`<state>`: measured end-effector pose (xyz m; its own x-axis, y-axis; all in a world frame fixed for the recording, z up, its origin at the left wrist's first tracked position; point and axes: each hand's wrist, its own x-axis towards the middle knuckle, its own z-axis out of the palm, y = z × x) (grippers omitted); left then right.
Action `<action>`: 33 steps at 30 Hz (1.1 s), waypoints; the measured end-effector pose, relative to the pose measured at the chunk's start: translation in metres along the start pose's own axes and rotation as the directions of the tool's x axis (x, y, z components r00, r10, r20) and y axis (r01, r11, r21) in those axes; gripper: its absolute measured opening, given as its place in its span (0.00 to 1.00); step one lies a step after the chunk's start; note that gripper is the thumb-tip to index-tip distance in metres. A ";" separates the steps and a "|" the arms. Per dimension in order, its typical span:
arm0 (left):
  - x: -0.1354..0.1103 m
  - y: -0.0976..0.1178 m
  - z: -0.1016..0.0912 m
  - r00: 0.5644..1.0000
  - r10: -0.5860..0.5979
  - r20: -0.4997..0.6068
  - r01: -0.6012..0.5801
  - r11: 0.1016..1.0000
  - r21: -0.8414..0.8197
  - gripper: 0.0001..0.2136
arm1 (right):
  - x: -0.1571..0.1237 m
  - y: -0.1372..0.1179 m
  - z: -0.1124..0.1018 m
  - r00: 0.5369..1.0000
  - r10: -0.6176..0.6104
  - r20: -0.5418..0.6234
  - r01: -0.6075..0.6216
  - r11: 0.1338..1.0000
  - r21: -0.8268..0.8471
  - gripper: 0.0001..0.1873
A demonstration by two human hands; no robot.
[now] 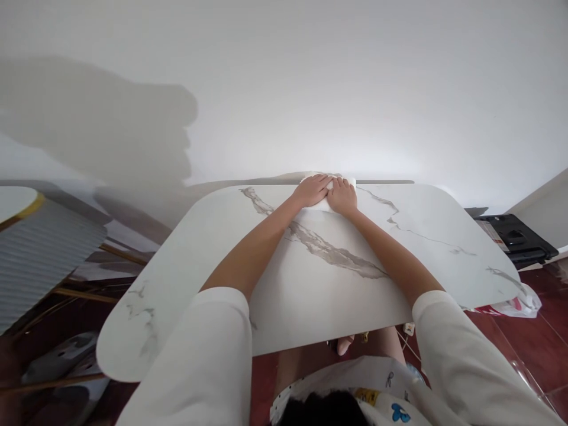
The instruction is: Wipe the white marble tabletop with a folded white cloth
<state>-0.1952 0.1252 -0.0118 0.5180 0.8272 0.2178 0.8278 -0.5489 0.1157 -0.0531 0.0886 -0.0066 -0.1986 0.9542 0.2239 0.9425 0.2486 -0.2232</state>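
Note:
Both arms stretch forward over a white marble-patterned table (pixel 293 284). At its far edge, by the wall, lies a folded white cloth (pixel 320 206). My left hand (pixel 312 189) presses down on the cloth with its fingers over the top, pointing right. Beside it, my right hand (pixel 342 195) bears on the cloth's right part, fingers bent over it and pointing to the wall. The two hands touch or nearly touch. Much of the cloth is hidden under them, and whether it is fabric or thick paper is hard to tell.
A white wall (pixel 310 89) rises directly behind the table. A ribbed grey cabinet with a gold-edged top (pixel 48 254) stands at the left. At the right are a black case-like object (pixel 515 236) and a plastic bag (pixel 519 305) near the red tiled floor (pixel 506 343).

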 end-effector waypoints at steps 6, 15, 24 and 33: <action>-0.010 0.019 0.000 1.000 -0.014 -0.003 0.014 1.000 -0.009 0.26 | -0.017 0.007 -0.005 1.000 -0.020 0.004 0.020 1.000 0.002 0.31; -0.032 0.045 0.005 0.998 -0.057 0.003 0.056 0.998 0.025 0.26 | -0.047 0.015 -0.013 0.997 -0.077 0.025 0.077 0.997 0.004 0.30; -0.072 0.080 -0.001 0.990 -0.143 0.016 0.142 0.990 0.025 0.26 | -0.086 0.011 -0.021 0.991 -0.112 0.077 0.114 0.993 -0.021 0.31; -0.124 0.116 -0.010 0.978 -0.204 0.031 0.204 0.979 0.028 0.27 | -0.137 -0.001 -0.031 0.982 -0.153 0.110 0.155 0.988 -0.008 0.31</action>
<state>-0.1655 -0.0417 -0.0158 0.3443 0.9253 0.1591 0.9217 -0.3653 0.1301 -0.0189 -0.0473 -0.0075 -0.3688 0.9174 0.1499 0.9026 0.3919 -0.1781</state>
